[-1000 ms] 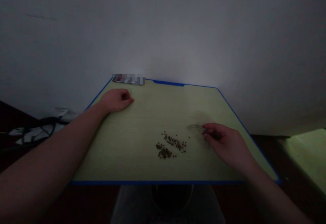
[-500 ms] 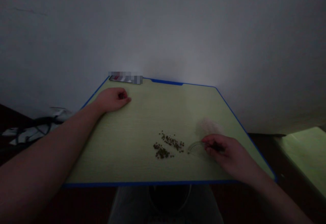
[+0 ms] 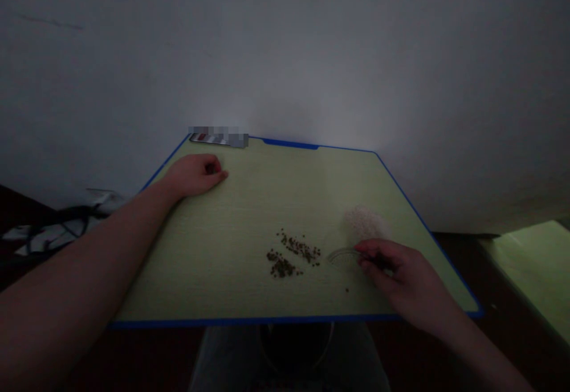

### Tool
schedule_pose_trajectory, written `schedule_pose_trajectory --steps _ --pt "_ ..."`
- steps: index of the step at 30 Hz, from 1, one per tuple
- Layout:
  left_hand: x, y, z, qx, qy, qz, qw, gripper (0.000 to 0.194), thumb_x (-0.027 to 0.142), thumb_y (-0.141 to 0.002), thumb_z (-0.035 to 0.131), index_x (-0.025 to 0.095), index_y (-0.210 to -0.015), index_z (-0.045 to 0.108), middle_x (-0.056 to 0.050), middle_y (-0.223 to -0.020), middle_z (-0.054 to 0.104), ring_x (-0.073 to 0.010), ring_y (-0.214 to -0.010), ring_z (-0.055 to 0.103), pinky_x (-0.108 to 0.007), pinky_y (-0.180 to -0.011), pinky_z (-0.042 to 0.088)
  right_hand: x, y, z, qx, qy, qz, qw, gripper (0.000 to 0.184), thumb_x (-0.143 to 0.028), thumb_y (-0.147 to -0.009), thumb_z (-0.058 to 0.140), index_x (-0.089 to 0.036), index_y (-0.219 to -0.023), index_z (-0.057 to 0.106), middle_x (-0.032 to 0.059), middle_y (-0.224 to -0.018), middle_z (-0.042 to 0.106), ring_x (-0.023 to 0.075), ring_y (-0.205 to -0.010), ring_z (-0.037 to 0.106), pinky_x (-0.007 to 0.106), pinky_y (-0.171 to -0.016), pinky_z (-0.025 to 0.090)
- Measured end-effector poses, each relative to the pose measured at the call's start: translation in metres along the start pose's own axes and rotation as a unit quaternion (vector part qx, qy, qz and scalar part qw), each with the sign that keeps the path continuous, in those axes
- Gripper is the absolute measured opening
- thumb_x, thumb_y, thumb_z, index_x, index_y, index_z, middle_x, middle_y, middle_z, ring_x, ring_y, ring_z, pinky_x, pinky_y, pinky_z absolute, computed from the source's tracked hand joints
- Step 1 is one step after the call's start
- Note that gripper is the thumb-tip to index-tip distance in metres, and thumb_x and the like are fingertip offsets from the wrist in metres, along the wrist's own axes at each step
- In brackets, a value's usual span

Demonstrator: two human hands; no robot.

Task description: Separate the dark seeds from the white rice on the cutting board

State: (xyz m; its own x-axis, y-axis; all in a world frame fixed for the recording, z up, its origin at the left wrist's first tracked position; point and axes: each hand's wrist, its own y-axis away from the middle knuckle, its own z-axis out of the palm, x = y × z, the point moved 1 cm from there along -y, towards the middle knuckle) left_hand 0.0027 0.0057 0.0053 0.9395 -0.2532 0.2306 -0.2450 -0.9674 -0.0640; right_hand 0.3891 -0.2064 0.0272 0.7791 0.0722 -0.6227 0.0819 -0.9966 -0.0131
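My right hand [image 3: 403, 276] pinches a clear, curved piece with fine marks along its arc, which looks like a protractor [image 3: 344, 253]; the fingers cover its right part. Left of it lie dark small beans or seeds, in a nearer pile [image 3: 281, 266] and a farther, looser strip [image 3: 301, 248]. One stray dark grain [image 3: 347, 290] sits below the protractor. Just beyond my right hand is a heap of pale, rice-like grains [image 3: 366, 221]. My left hand [image 3: 196, 173] rests on the table's left side, fingers curled closed, nothing visible in them.
The pale table [image 3: 200, 285] has a blue rim and stands against a grey wall [image 3: 285, 53]. A phone [image 3: 218, 138] lies at its far left corner. Below the front edge a dark round container [image 3: 296, 344] sits between my legs. Cables [image 3: 66, 220] lie at the left.
My right hand has shifted slightly toward me with the protractor. A dark grain now lies apart below it, and the pale heap shows more clearly. My left hand stays put.
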Motion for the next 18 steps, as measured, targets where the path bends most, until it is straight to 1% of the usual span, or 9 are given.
schedule_pose_trajectory --steps 4,6,10,14,18 --pt "-0.001 -0.001 0.001 0.001 -0.002 -0.001 1.0 0.039 0.057 -0.08 0.048 0.018 -0.081 0.058 -0.004 -0.076 0.062 -0.0169 -0.068 0.051 -0.03 -0.062 0.033 0.007 0.001 -0.007 0.02 0.005 -0.009 1.0 0.019 -0.027 -0.085 0.053 -0.023 -0.094 0.07 0.005 -0.09 0.075 0.023 -0.081 0.07 0.036 -0.07 0.056" --pt "-0.001 -0.001 0.002 0.003 -0.006 -0.001 1.0 0.039 0.057 -0.08 0.048 0.018 -0.08 0.057 -0.004 -0.076 0.062 -0.017 -0.068 0.051 -0.03 -0.062 0.033 0.011 0.003 -0.01 0.012 0.014 -0.012 1.0 0.019 -0.026 -0.085 0.052 -0.024 -0.092 0.07 0.0046 -0.089 0.074 0.0229 -0.08 0.069 0.036 -0.07 0.056" --pt "-0.002 -0.001 0.003 0.008 -0.002 0.007 1.0 0.036 0.054 -0.081 0.048 0.019 -0.079 0.056 -0.004 -0.074 0.061 -0.0168 -0.068 0.05 -0.031 -0.062 0.034 0.014 0.01 -0.014 -0.014 0.027 -0.007 1.0 0.017 -0.025 -0.086 0.051 -0.024 -0.088 0.068 0.0037 -0.084 0.073 0.0221 -0.077 0.068 0.034 -0.065 0.054" --pt "-0.001 -0.001 0.002 0.014 -0.003 0.009 1.0 0.033 0.052 -0.08 0.049 0.02 -0.076 0.055 -0.004 -0.072 0.06 -0.0166 -0.066 0.05 -0.032 -0.061 0.033 0.01 0.014 -0.009 -0.038 0.02 -0.016 0.999 0.018 -0.021 -0.085 0.05 -0.023 -0.086 0.068 0.0023 -0.078 0.071 0.0204 -0.071 0.067 0.031 -0.061 0.053" --pt "0.001 -0.001 0.0 -0.006 -0.008 -0.007 1.0 0.037 0.055 -0.08 0.048 0.019 -0.078 0.056 -0.005 -0.074 0.062 -0.0179 -0.068 0.052 -0.031 -0.062 0.035 -0.002 0.01 0.003 -0.036 0.017 -0.036 0.999 0.022 -0.017 -0.086 0.05 -0.023 -0.093 0.069 0.0032 -0.084 0.074 0.0202 -0.076 0.069 0.031 -0.066 0.054"
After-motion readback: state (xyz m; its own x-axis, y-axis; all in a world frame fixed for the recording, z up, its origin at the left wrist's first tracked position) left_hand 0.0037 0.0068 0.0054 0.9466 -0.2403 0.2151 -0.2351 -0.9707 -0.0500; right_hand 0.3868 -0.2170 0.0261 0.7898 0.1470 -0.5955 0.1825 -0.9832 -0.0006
